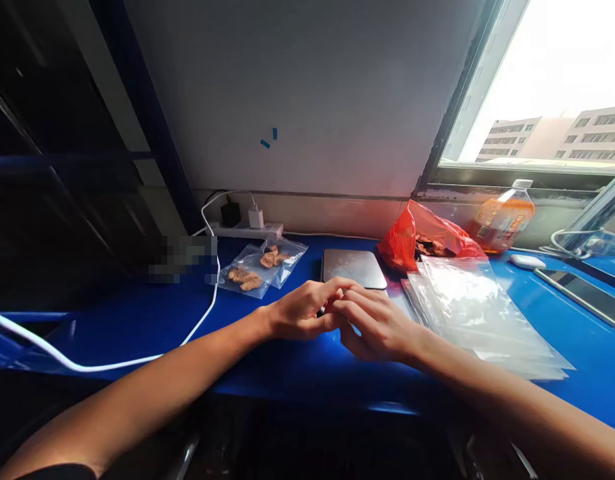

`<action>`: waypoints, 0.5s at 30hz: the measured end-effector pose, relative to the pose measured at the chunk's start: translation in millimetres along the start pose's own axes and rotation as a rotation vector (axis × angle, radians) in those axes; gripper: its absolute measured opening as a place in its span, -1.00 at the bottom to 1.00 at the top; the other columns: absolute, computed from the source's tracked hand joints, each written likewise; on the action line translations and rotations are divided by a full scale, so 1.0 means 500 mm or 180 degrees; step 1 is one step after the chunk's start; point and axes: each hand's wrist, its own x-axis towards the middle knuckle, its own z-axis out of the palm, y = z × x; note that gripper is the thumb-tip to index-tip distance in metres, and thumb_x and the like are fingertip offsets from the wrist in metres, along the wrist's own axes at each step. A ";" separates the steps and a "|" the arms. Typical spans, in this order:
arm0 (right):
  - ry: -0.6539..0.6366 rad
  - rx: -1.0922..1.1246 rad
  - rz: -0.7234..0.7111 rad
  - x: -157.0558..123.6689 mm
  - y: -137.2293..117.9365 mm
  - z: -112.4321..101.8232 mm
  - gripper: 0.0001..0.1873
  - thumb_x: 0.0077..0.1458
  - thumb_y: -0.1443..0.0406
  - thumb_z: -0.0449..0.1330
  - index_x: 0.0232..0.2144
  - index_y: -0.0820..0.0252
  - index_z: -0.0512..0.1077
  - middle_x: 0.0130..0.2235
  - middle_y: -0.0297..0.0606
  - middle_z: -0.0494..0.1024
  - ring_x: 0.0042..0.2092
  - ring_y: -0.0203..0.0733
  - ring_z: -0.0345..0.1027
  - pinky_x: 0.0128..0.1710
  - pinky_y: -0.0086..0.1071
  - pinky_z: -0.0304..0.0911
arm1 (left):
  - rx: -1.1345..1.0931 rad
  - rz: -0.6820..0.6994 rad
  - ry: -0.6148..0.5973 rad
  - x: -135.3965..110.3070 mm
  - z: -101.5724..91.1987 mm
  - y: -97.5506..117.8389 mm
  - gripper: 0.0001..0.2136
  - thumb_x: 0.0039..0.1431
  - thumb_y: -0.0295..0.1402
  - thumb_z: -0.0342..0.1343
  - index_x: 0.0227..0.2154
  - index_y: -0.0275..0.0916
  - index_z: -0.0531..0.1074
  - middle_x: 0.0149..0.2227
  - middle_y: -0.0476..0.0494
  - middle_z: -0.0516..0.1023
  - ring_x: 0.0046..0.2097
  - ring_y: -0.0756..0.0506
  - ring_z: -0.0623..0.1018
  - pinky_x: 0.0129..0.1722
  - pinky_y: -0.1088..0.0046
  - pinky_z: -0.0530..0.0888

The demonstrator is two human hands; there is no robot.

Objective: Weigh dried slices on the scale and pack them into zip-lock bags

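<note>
My left hand [307, 310] and my right hand [377, 320] meet above the front of the blue table, fingers curled and touching each other. Whatever is between the fingertips, if anything, is hidden. Just behind them lies a flat kitchen scale [350, 263] with a silver top, its front part covered by my hands. To the left, two clear plastic bags [262, 290] hold brown dried chunks. A red plastic bag [400, 240], its mouth open, contains more dark brown pieces [432, 247]. Below it, near my right forearm, is a stack of clear flat bags [467, 300].
A white cable [214, 287] runs across the left side from a charger [256, 217] on a power strip [237, 231]. At the right are a bottle of orange drink [504, 217], a white case [528, 261] and a phone [587, 293]. A wall and window stand behind.
</note>
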 end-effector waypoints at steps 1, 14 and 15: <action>0.0072 -0.0059 -0.0104 -0.004 0.001 0.000 -0.82 0.07 0.48 -0.03 -0.33 0.15 0.28 -0.44 -0.25 0.45 -0.37 -0.21 0.34 -0.37 -0.35 0.30 | 0.0083 0.0200 -0.0127 0.002 0.004 -0.001 -0.55 0.15 -0.16 0.06 0.05 -0.28 0.30 -0.35 -0.14 0.54 -0.35 -0.11 0.54 -0.33 0.42 0.44; 0.0621 0.0902 0.0990 0.008 -0.001 0.006 -0.88 0.11 0.44 0.07 -0.31 0.13 0.27 -0.48 -0.39 0.46 -0.55 -0.41 0.22 -0.55 -0.51 0.16 | 0.0192 0.0100 -0.0047 0.007 -0.039 -0.013 -0.45 0.17 0.03 0.05 0.10 -0.24 0.25 -0.42 -0.01 0.44 -0.38 -0.05 0.47 -0.37 0.46 0.38; 0.0640 0.1087 0.1098 0.010 -0.004 0.006 -0.87 0.08 0.44 0.08 -0.33 0.12 0.26 -0.48 -0.40 0.45 -0.56 -0.42 0.21 -0.57 -0.52 0.16 | 0.0168 0.0062 -0.0118 0.007 -0.041 -0.017 -0.42 0.15 0.06 0.06 0.10 -0.23 0.25 -0.41 -0.02 0.45 -0.37 -0.05 0.48 -0.36 0.45 0.39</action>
